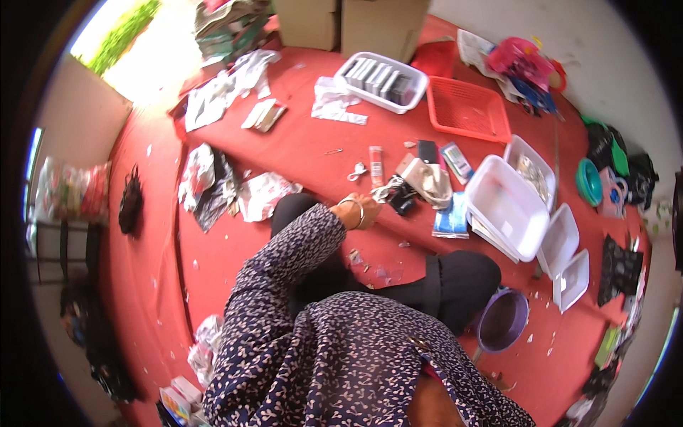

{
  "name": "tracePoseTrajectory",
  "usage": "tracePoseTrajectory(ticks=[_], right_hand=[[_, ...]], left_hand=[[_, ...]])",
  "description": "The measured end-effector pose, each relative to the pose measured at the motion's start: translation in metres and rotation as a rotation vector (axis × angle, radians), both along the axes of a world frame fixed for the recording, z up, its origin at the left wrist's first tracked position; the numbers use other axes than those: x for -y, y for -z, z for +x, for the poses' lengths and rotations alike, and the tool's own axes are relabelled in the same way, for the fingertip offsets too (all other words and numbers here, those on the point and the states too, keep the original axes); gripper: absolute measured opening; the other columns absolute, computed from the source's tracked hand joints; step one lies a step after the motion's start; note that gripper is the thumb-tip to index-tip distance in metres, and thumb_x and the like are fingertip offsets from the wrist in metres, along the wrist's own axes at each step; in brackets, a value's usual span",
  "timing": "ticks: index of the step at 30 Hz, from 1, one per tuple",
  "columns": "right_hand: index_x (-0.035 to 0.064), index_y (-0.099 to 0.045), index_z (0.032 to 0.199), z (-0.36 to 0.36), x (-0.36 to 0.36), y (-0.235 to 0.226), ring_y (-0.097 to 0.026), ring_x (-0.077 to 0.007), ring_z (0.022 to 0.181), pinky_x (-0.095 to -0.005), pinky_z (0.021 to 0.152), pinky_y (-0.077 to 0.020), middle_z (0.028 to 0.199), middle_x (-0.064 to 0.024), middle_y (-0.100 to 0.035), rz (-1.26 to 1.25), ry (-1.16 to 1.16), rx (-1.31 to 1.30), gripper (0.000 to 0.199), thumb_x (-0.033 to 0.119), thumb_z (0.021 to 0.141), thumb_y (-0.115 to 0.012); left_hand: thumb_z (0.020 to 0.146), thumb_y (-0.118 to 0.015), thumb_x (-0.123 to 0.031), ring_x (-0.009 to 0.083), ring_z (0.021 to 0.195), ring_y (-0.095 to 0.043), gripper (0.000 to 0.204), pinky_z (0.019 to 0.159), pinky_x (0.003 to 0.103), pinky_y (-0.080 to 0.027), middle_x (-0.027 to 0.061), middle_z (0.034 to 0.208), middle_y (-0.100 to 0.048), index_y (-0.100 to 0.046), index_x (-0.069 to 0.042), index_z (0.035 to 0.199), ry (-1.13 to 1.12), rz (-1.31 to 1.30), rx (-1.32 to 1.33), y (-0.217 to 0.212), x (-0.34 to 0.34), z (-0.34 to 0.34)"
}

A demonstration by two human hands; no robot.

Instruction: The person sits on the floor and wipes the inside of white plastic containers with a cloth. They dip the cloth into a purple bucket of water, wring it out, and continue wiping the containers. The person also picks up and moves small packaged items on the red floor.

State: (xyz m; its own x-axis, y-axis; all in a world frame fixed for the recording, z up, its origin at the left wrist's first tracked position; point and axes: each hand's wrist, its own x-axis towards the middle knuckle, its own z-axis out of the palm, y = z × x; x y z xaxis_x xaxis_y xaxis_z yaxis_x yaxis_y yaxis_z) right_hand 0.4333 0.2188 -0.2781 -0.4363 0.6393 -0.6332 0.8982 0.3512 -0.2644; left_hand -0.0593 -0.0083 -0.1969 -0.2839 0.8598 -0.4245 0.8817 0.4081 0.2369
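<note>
My left hand (361, 211), with a bangle at the wrist, reaches out over the red floor covering. Its fingers look closed at the edge of a bundled white cable (387, 191), though they are small and partly hidden. Touching that bundle is a black cable or adapter (403, 200). Just beyond stands a red-and-white tube-like pack (376, 162), with a small coiled white cable (357, 171) to its left. A cream pouch (431, 183) and a blue-and-white packet (452, 217) lie to the right. My right hand is out of view.
White plastic trays (494, 235) cluster at the right, above a purple bucket (506, 320). Farther off are a red basket (466, 130) and a white tray of small boxes (413, 105). Plastic bags (263, 196) and a stack of flat packs (264, 115) lie leftward. Cardboard boxes (380, 28) stand behind.
</note>
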Motion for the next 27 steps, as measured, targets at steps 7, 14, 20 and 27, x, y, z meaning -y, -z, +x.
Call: tracePoseTrajectory(ticks=[7,14,20,27], right_hand=[[-0.0007,-0.055,0.092,-0.063,-0.08,-0.08,-0.056,-0.0359,0.08,-0.0422,0.07,-0.0433,0.086,-0.0206,-0.059,0.3,-0.146,-0.238,0.02,0.013,0.08,-0.049],[-0.0002,-0.055,0.102,-0.276,-0.039,-0.225,-0.057,-0.0257,0.072,-0.0357,0.066,-0.0437,0.078,-0.0172,-0.058,0.468,-0.375,-0.618,0.025,0.012,0.08,-0.051],[0.0053,-0.057,0.088,-0.397,0.054,-0.186,-0.058,-0.0321,0.083,-0.0401,0.071,-0.0442,0.085,-0.0154,-0.06,0.192,-0.831,-0.614,0.024,0.027,0.078,-0.056],[0.0099,-0.066,0.069,-0.389,0.075,-0.098,-0.064,-0.0198,0.067,-0.0336,0.052,-0.0485,0.07,-0.0098,-0.065,0.365,-1.376,-0.291,0.011,0.012,0.069,-0.055]], left_hand=[[0.073,-0.053,-0.017,0.0309,0.085,-0.06,0.028,0.069,0.041,-0.048,0.0176,0.09,-0.062,-0.057,-0.004,0.097,-0.182,0.008,0.152,0.011,-0.008,-0.018],[0.074,-0.053,-0.021,0.0294,0.086,-0.06,0.026,0.07,0.04,-0.048,0.0152,0.091,-0.062,-0.059,-0.005,0.095,-0.184,-0.002,0.092,0.021,-0.001,-0.02],[0.077,-0.048,-0.022,0.0282,0.088,-0.06,0.025,0.073,0.041,-0.048,0.0127,0.092,-0.062,-0.06,-0.012,0.097,-0.366,-0.025,0.002,0.038,0.012,-0.044],[0.075,-0.05,-0.027,0.0302,0.088,-0.059,0.026,0.076,0.038,-0.048,0.0124,0.094,-0.062,-0.064,-0.013,0.092,-0.632,0.148,-0.026,0.022,0.036,-0.134]])
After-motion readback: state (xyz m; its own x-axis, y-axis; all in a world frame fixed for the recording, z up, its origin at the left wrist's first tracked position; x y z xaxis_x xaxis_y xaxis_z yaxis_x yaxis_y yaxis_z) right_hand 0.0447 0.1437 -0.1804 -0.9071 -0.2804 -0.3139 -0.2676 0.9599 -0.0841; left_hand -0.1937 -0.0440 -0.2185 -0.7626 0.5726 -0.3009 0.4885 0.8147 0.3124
